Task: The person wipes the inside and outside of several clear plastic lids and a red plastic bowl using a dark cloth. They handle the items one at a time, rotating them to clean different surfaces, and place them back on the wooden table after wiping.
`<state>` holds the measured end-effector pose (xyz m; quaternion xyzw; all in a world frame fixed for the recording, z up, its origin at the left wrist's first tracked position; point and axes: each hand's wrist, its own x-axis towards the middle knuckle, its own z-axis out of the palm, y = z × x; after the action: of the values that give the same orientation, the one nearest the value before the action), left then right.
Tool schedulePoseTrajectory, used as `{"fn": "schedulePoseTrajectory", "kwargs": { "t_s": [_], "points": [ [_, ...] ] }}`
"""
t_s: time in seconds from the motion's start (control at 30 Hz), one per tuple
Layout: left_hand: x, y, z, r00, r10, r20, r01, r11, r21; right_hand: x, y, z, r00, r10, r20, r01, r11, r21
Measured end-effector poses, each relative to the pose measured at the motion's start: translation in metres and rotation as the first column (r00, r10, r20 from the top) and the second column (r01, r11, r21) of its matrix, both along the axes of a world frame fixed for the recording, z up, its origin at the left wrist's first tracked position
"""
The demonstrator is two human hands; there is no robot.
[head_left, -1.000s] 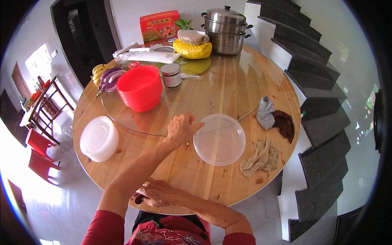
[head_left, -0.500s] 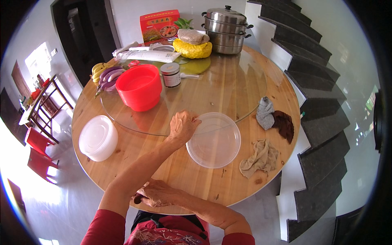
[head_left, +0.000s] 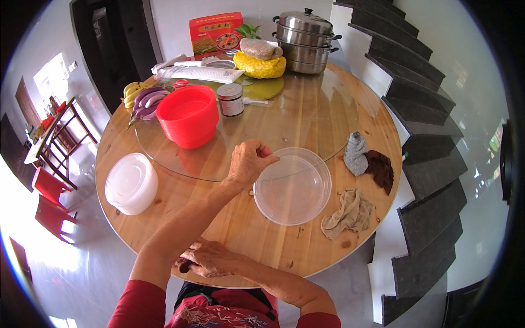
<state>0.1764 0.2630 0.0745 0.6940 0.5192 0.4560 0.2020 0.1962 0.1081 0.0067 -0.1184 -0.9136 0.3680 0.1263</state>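
My left hand reaches out over the round wooden table, fingers curled on the near-left rim of a clear, shallow round plastic container. The container lies partly on the edge of the glass turntable. My right hand rests at the table's near edge, close to my body. Its fingers lie over a small dark thing that I cannot identify.
A white lidded tub sits at the left. On the turntable stand a red bowl, a small jar, purple eggplants, bananas, a red box and a steel steamer pot. Rags lie at the right. Dark stairs run along the right.
My left hand has lifted off the tabletop and curled its fingers onto the clear container's rim. The container has shifted slightly. The right hand has stayed put.
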Motion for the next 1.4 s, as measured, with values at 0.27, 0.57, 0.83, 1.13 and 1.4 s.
{"fn": "schedulePoseTrajectory", "kwargs": {
  "t_s": [0.27,0.57,0.83,1.13,1.4],
  "points": [
    [-0.022,-0.003,-0.008,0.991,-0.063,0.114,0.069,0.996,-0.052,0.002,0.000,0.007,1.000,0.022,0.015,-0.022,1.000,-0.010],
    [-0.045,-0.026,0.001,0.877,-0.104,0.470,0.295,0.887,-0.356,0.004,0.000,0.003,1.000,0.001,-0.005,-0.001,1.000,0.018],
    [-0.102,-0.071,-0.009,0.743,0.036,0.669,0.164,0.958,-0.235,0.006,-0.001,0.007,1.000,0.011,-0.010,-0.011,0.999,0.052],
    [-0.166,-0.169,-0.041,0.753,0.334,0.567,-0.130,0.920,-0.369,0.034,0.013,0.054,0.854,-0.214,-0.475,-0.075,0.852,-0.518],
    [-0.178,-0.201,-0.069,0.450,0.307,0.838,0.119,0.910,-0.397,0.000,0.005,0.009,0.885,-0.374,-0.278,0.453,0.833,0.319]
  ]
}}
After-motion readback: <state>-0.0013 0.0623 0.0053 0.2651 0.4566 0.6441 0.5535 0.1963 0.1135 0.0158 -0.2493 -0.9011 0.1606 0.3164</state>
